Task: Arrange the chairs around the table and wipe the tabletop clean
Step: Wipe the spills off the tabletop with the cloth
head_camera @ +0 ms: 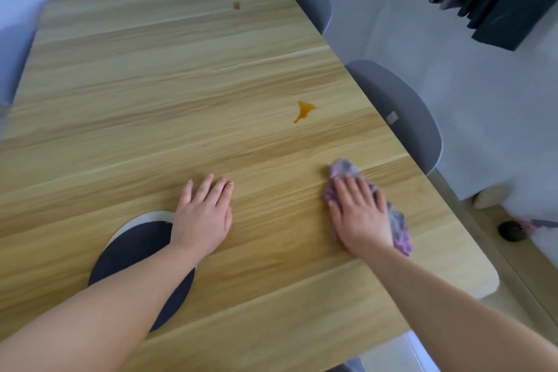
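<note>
Grey chair [12,63], cut off at the left frame edge, stands against the wooden table [151,84]. Dark oval mat [133,254] lies near the front edge, partly hidden by the left forearm. Left hand [205,214] lies flat on the wood, fingers straight, holding nothing. Small stain [236,5] lies near the far edge; larger stain [305,110] lies ahead of the cloth [344,169], apart from it. Right hand [359,214], fingers extended, presses the crumpled cloth flat near the right edge. Far chair [314,0] and near chair [401,112] sit partly under that edge, with grey floor beyond. Dark floor object [510,231] is indistinct.
</note>
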### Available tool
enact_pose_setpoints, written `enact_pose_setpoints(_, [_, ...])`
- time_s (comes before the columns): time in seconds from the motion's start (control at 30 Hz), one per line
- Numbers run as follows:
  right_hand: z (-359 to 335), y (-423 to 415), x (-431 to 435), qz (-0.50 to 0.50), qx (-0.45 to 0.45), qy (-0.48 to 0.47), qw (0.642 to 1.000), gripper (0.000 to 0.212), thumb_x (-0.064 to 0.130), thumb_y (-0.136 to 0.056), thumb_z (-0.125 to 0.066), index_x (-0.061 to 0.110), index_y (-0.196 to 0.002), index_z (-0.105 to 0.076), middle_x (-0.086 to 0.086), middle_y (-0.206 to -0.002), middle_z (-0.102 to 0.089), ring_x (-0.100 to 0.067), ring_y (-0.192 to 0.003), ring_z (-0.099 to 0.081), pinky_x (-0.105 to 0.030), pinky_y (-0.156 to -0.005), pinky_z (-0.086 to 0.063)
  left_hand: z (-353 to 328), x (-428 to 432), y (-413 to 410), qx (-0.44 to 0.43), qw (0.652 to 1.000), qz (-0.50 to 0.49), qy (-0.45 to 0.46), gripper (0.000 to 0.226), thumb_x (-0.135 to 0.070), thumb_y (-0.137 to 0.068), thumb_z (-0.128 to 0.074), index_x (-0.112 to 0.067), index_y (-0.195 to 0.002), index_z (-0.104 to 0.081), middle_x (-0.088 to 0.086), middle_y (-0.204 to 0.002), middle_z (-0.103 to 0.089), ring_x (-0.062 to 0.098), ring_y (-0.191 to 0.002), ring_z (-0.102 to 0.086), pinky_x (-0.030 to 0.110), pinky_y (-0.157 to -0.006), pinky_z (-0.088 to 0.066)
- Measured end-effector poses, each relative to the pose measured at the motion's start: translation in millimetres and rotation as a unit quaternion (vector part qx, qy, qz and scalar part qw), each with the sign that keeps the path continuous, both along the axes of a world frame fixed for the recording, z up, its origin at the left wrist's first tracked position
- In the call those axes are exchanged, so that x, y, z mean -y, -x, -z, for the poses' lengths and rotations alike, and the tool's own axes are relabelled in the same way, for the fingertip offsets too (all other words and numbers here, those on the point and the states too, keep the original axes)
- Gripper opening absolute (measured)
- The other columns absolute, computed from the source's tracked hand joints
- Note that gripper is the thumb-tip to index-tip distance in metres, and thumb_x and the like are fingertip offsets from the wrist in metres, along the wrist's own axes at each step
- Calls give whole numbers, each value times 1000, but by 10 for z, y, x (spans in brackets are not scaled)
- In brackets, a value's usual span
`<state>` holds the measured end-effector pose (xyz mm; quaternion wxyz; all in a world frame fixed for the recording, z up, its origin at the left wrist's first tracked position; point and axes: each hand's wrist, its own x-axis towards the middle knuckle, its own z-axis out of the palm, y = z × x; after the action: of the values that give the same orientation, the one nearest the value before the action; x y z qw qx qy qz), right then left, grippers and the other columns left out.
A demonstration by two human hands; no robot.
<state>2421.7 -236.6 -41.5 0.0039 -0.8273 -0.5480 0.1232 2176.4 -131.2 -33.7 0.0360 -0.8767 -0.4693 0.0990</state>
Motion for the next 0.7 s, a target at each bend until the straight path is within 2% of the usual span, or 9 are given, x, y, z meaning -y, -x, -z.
enact_pose_setpoints(0.07, [-13,-51,-80,49,-23,24,998,57,46,-100,-17,26,-152,-6,2,-160,-1,-20,-148,4,-45,-118,2,-68,3,-149,-11,999,-41,23,48,-25,-98,-31,-14,-144,-35,1,-151,-35,24,-146,-15,49,-116,-13])
enact_pose_setpoints(0.13, [-74,-29,-139,42,-69,31,996,60,48,-99,-20,25,-152,-6,2,-160,1,-22,-147,7,-47,-117,3,-88,116,-446,43,997,-52,29,50,-22,-98,-32,-20,-147,-26,-2,-156,-21,22,-147,-3,45,-117,-8])
enact_pose_setpoints(0.27, [-205,-524,-67,-60,-98,12,993,53,47,-100,-22,27,-149,-22,5,-158,-15,-16,-147,-6,-38,-116,-7,-45,557,-1354,239,970,-24,33,44,-14,-84,-41,-12,-124,-60,11,-141,-48,35,-131,-44,49,-97,-42])
enact_pose_setpoints(0.3, [-232,-691,-41,-82,-89,-3,993,50,45,-100,-24,25,-147,-28,6,-156,-22,-15,-145,-11,-35,-114,-11,-32,651,-1577,272,962,-19,32,43,-13,-83,-43,-12,-123,-60,11,-141,-48,35,-131,-44,49,-98,-41])
enact_pose_setpoints(0.37, [-299,-1088,27,-97,-73,-35,992,46,40,-101,-28,21,-142,-37,4,-151,-32,-16,-143,-19,-33,-112,-15,-16,829,-2111,297,952,-56,55,46,-15,-90,-42,-15,-135,-48,4,-153,-30,27,-142,-27,43,-111,-28])
enact_pose_setpoints(0.43, [-348,-1365,53,-142,-53,-48,987,44,35,-100,-32,17,-139,-42,2,-148,-37,-16,-141,-23,-32,-112,-16,19,937,-2472,273,954,-104,65,54,-32,-94,-35,-18,-145,-31,-2,-158,-15,19,-146,-12,38,-117,-12])
enact_pose_setpoints(0.5, [-418,-1634,94,-211,-49,-40,976,41,30,-99,-35,14,-135,-46,1,-146,-39,-17,-140,-24,-32,-112,-17,69,1034,-2727,203,964,-164,46,63,-45,-94,-31,-19,-149,-19,-2,-159,-8,18,-147,-6,40,-118,-4])
enact_pose_setpoints(0.6, [-546,-2030,167,-255,-64,-44,964,39,28,-98,-36,14,-132,-50,0,-145,-41,-17,-141,-23,-32,-111,-17,79,1091,-2916,128,958,-254,40,71,-56,-94,-25,-18,-152,-9,-2,-160,-2,19,-147,2,44,-117,1])
enact_pose_setpoints(0.7, [-639,-2353,128,-293,-74,-55,952,38,24,-97,-36,16,-130,-53,3,-143,-44,-15,-140,-24,-29,-110,-17,118,1195,-3022,99,938,-329,37,72,-61,-92,-20,-22,-152,-7,1,-160,1,26,-147,4,49,-115,3])
